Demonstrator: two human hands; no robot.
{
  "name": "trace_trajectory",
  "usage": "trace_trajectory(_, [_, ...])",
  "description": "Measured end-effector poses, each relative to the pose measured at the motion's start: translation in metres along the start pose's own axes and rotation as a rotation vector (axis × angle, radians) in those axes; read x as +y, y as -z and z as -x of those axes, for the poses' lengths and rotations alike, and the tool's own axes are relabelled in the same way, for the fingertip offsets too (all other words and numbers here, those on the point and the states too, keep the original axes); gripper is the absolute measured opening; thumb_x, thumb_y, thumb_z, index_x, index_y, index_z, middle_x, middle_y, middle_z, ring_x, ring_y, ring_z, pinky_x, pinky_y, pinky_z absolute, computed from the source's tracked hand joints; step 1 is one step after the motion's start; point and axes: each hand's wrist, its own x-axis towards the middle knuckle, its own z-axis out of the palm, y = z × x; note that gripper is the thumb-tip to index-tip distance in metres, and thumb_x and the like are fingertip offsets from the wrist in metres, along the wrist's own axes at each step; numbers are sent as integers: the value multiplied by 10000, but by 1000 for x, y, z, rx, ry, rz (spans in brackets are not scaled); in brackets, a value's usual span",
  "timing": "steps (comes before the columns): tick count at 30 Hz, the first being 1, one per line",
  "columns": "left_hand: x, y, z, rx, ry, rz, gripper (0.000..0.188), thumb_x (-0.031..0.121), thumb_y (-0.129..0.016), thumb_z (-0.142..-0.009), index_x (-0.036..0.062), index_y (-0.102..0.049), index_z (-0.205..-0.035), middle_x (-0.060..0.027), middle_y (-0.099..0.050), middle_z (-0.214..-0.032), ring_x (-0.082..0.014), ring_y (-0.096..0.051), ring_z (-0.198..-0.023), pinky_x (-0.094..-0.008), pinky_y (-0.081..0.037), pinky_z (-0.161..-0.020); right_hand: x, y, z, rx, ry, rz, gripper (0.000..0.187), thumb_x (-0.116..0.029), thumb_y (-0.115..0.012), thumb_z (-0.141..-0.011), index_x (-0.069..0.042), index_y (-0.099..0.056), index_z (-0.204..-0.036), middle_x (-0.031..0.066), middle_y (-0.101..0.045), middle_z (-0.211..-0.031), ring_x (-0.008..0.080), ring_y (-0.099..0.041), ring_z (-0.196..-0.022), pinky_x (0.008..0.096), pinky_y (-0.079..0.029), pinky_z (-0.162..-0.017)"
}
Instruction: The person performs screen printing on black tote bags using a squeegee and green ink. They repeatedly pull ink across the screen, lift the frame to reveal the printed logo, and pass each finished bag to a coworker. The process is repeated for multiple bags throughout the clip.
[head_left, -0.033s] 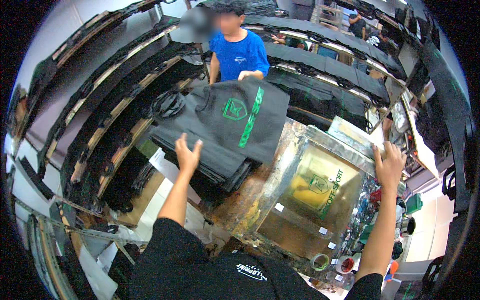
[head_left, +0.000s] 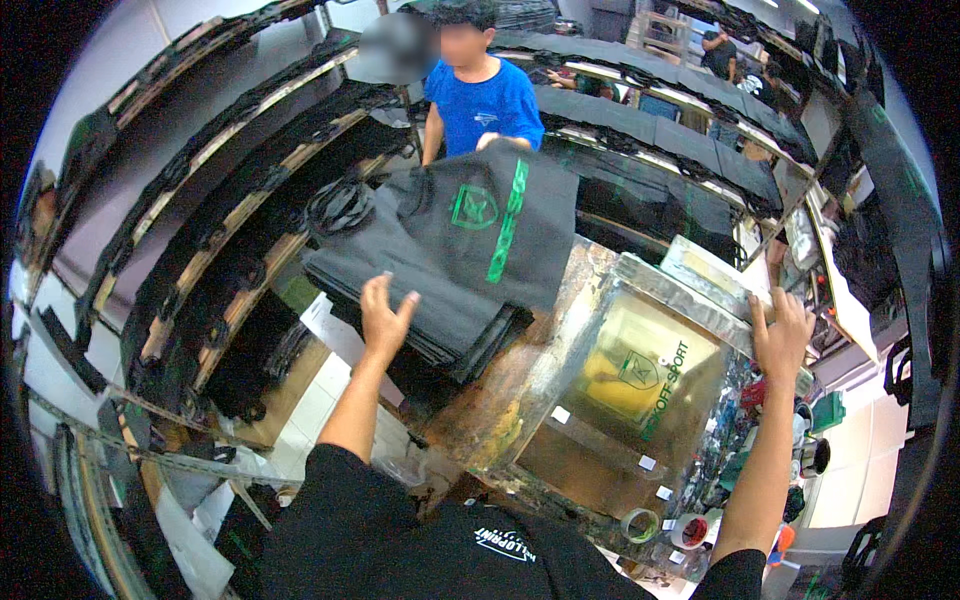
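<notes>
My left hand [head_left: 385, 318] is held with thumb and fingers apart over the near edge of a stack of black fabric bags [head_left: 455, 335], with nothing in it. A co-worker in a blue shirt holds up the far edge of a black bag [head_left: 455, 225] with a green print, above that stack. My right hand [head_left: 783, 335] is at the far right corner of a screen printing frame [head_left: 690, 308], thumb and fingers bent around its edge. Through the frame's mesh [head_left: 620, 400] a yellowish patch and a dark green design show. A pale flat board [head_left: 705, 268] lies along the frame's far end.
Racks [head_left: 250, 230] laden with black bags curve along the left and back. Tape rolls [head_left: 690, 531] stand at the table's near right corner. Cans and a green container [head_left: 828, 410] sit to the right. Other people [head_left: 718, 50] are at the far right.
The printed bag has shifted slightly, its near part drawn back toward the co-worker. My left hand has moved a little to the right; my right hand stays at the frame's corner.
</notes>
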Motion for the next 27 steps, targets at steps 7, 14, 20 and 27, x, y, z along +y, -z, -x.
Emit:
trace_trajectory(7, [134,193,-87,-593,-303,1219,179,165,-778,-918,17,-748,-823,-89,-719,-778,-194,-718,-706,-354,-587,-665,4,4,0,-40,-5,21,440,-462,-598,-1022,-46,-673,-1147,174,-686,-1030,366,-628,-1026,492,-403,-936])
trace_trajectory(14, [246,364,-121,-1025,-1255,1463,169,203,-796,-909,39,-757,-904,-94,-733,-829,-222,-724,-762,-366,-584,-698,3,-13,-12,-7,7,-31,486,-509,-602,-1009,-39,-677,-1110,160,-673,-987,361,-616,-1005,501,-405,-954])
trace_trajectory(20, [264,364,-118,-1213,-1330,1510,198,235,-811,-902,57,-764,-974,-99,-745,-872,-247,-729,-810,-377,-582,-727,9,-11,-10,-44,-28,1,479,-533,-599,-1009,-64,-665,-1079,130,-670,-970,354,-624,-986,523,-407,-990])
trace_trajectory(27, [245,256,-89,-1634,-1133,1574,259,273,-829,-893,79,-772,-1055,-103,-759,-923,-275,-735,-865,-389,-580,-760,24,9,6,-26,-41,44,441,-502,-616,-994,-65,-656,-1046,125,-675,-976,346,-627,-1001,510,-403,-956])
